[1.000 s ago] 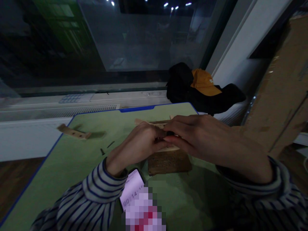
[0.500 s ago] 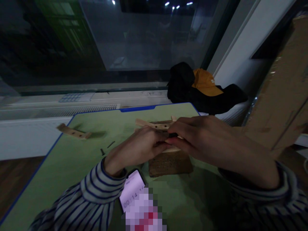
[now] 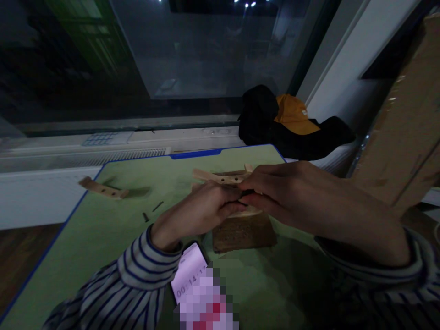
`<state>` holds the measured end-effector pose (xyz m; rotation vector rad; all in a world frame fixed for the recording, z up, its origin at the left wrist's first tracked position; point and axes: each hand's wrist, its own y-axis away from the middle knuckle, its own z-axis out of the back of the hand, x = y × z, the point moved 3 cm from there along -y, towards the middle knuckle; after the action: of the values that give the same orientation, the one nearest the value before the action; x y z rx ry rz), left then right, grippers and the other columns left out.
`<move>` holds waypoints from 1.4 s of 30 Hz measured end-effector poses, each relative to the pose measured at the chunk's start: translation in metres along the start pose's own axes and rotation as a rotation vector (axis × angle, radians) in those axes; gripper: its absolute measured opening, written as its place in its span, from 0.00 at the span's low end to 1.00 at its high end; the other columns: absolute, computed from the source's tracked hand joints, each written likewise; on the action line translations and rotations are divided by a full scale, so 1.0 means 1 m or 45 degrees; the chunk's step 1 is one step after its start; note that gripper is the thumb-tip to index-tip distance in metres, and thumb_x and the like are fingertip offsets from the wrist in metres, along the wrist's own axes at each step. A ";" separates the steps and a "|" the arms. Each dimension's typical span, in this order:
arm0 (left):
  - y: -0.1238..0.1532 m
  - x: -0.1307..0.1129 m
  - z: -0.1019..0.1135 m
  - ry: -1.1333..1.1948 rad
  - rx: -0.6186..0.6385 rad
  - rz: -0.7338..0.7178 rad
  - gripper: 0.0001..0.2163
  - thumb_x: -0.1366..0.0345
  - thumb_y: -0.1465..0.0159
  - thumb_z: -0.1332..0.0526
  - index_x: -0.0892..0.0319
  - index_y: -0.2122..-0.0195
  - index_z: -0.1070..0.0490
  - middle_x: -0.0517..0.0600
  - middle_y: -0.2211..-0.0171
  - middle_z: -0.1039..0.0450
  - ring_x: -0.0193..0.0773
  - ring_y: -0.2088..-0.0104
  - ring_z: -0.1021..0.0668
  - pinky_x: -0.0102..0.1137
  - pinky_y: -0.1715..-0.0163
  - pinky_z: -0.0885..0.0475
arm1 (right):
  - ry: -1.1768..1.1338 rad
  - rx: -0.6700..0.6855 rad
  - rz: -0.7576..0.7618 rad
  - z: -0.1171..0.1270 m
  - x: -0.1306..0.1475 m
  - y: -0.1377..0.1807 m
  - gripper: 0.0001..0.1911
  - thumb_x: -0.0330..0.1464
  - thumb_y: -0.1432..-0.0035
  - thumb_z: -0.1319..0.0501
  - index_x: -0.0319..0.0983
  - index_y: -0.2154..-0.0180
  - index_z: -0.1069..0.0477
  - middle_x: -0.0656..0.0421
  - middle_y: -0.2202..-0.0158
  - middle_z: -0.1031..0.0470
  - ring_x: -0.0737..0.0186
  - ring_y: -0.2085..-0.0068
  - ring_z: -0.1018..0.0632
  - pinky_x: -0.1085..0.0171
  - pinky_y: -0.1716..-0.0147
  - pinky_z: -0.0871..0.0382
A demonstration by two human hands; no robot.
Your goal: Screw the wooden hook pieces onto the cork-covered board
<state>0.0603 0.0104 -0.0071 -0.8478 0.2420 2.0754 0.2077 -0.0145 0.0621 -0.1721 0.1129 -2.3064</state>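
My left hand [image 3: 206,205] and my right hand [image 3: 287,192] meet above a dark brown wooden block [image 3: 244,234], fingertips bent and close together. Both are closed; something small and dark shows between the right fingers, but its kind is hidden. Under and behind the fingers are pale wooden pieces; one curved wooden piece with two holes [image 3: 229,179] lies at the back of the block. My hands cover most of the lighter wood.
Left on the green table [image 3: 103,238] lies another curved wooden piece with holes [image 3: 103,189]. Near it are a screw [image 3: 145,217] and a thin dark nail-like piece [image 3: 158,206]. A phone [image 3: 189,270] showing a timer lies in front. Caps [image 3: 297,114] and a cardboard box [image 3: 395,123] stand beyond.
The fingers have shifted very slightly over the block, and the right wrist sits a little farther right. The timer digits on the phone have advanced.
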 end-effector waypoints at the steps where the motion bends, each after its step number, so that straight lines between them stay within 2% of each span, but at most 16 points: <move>1: 0.000 -0.001 0.000 0.020 0.002 -0.011 0.11 0.67 0.33 0.45 0.54 0.53 0.27 0.48 0.55 0.23 0.36 0.57 0.23 0.30 0.57 0.30 | 0.037 0.007 -0.029 0.000 -0.001 0.000 0.07 0.29 0.39 0.43 0.38 0.59 0.28 0.58 0.65 0.23 0.62 0.67 0.22 0.64 0.69 0.33; 5: -0.001 -0.005 0.004 -0.009 -0.060 -0.021 0.11 0.67 0.34 0.43 0.53 0.53 0.27 0.47 0.54 0.24 0.35 0.56 0.23 0.30 0.57 0.31 | 0.105 0.008 -0.063 -0.001 -0.002 0.000 0.07 0.31 0.38 0.43 0.38 0.59 0.28 0.58 0.65 0.23 0.61 0.68 0.21 0.64 0.71 0.34; 9: -0.001 -0.008 0.007 -0.069 -0.156 -0.018 0.07 0.62 0.36 0.40 0.57 0.65 0.23 0.46 0.67 0.22 0.34 0.66 0.23 0.29 0.64 0.33 | 0.069 0.003 -0.048 -0.001 -0.001 0.001 0.09 0.32 0.38 0.42 0.38 0.56 0.28 0.57 0.64 0.23 0.61 0.65 0.22 0.64 0.67 0.32; 12: -0.001 -0.008 0.007 -0.097 -0.218 -0.011 0.10 0.59 0.36 0.40 0.59 0.69 0.24 0.47 0.71 0.23 0.34 0.69 0.23 0.29 0.68 0.34 | -0.006 -0.052 0.046 0.000 0.001 0.002 0.16 0.33 0.37 0.44 0.39 0.48 0.33 0.55 0.58 0.24 0.60 0.61 0.22 0.63 0.64 0.31; 14: -0.001 -0.006 0.006 -0.094 -0.218 -0.009 0.10 0.59 0.36 0.41 0.59 0.68 0.24 0.48 0.68 0.22 0.35 0.66 0.23 0.30 0.66 0.33 | -0.068 -0.069 0.107 0.002 0.002 0.004 0.18 0.31 0.37 0.45 0.40 0.45 0.36 0.55 0.54 0.25 0.61 0.59 0.23 0.63 0.63 0.31; 18: 0.000 -0.002 0.004 -0.076 -0.102 -0.007 0.07 0.65 0.35 0.42 0.57 0.62 0.24 0.48 0.60 0.22 0.38 0.59 0.23 0.31 0.59 0.32 | -0.095 0.005 0.100 0.002 0.002 0.003 0.11 0.26 0.39 0.44 0.40 0.56 0.29 0.58 0.60 0.24 0.63 0.62 0.22 0.65 0.64 0.31; 21: 0.001 0.000 0.003 -0.026 -0.047 0.024 0.09 0.67 0.34 0.44 0.56 0.58 0.25 0.48 0.57 0.22 0.38 0.57 0.23 0.31 0.57 0.31 | 0.063 0.006 0.012 0.000 0.001 0.001 0.10 0.25 0.42 0.42 0.40 0.57 0.28 0.58 0.65 0.24 0.62 0.69 0.23 0.64 0.71 0.34; 24: 0.000 -0.001 0.004 0.040 -0.058 0.011 0.10 0.69 0.34 0.45 0.54 0.56 0.26 0.46 0.56 0.23 0.36 0.57 0.22 0.28 0.58 0.30 | 0.164 -0.040 0.007 -0.001 0.001 0.001 0.08 0.27 0.43 0.40 0.39 0.59 0.29 0.59 0.68 0.25 0.62 0.72 0.25 0.64 0.75 0.38; 28: 0.000 -0.005 0.007 0.008 -0.145 -0.032 0.05 0.65 0.36 0.40 0.56 0.62 0.25 0.45 0.60 0.22 0.34 0.60 0.22 0.28 0.59 0.31 | 0.113 -0.096 0.042 0.000 0.003 0.001 0.02 0.29 0.43 0.38 0.37 0.66 0.31 0.59 0.71 0.26 0.64 0.76 0.28 0.64 0.79 0.41; 30: 0.000 -0.005 0.008 -0.040 -0.194 -0.033 0.04 0.65 0.37 0.39 0.56 0.63 0.25 0.46 0.61 0.22 0.35 0.60 0.22 0.29 0.57 0.31 | 0.079 -0.098 0.059 0.001 0.004 0.001 0.05 0.32 0.40 0.41 0.37 0.63 0.30 0.59 0.69 0.24 0.63 0.74 0.25 0.64 0.77 0.37; 33: 0.000 -0.003 0.008 -0.079 -0.214 -0.015 0.04 0.65 0.38 0.38 0.55 0.64 0.24 0.46 0.63 0.21 0.38 0.58 0.22 0.31 0.55 0.31 | -0.007 -0.110 0.096 0.002 0.003 0.003 0.14 0.36 0.36 0.45 0.39 0.51 0.33 0.56 0.57 0.23 0.60 0.61 0.22 0.61 0.65 0.29; 36: 0.000 -0.001 0.006 -0.009 -0.157 0.013 0.05 0.63 0.37 0.39 0.53 0.64 0.24 0.45 0.64 0.22 0.37 0.58 0.22 0.31 0.53 0.31 | -0.126 -0.078 0.140 0.002 0.000 0.008 0.15 0.30 0.36 0.47 0.41 0.47 0.36 0.57 0.48 0.27 0.63 0.54 0.24 0.64 0.57 0.29; 39: -0.001 -0.001 0.006 0.027 -0.084 0.022 0.07 0.64 0.35 0.42 0.51 0.60 0.24 0.43 0.59 0.22 0.35 0.55 0.23 0.30 0.51 0.32 | -0.139 -0.025 0.103 -0.001 -0.004 0.009 0.14 0.27 0.38 0.44 0.44 0.51 0.34 0.60 0.54 0.25 0.64 0.60 0.23 0.64 0.64 0.30; 42: -0.001 -0.002 0.008 -0.009 -0.073 0.018 0.09 0.65 0.33 0.45 0.51 0.58 0.25 0.44 0.53 0.24 0.35 0.50 0.25 0.29 0.50 0.33 | -0.018 -0.083 0.021 -0.001 -0.008 0.007 0.07 0.28 0.41 0.41 0.42 0.60 0.34 0.62 0.66 0.26 0.64 0.72 0.27 0.64 0.76 0.39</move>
<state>0.0579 0.0133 0.0001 -0.8748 0.1857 2.1066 0.2174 -0.0132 0.0596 -0.2202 0.1817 -2.2863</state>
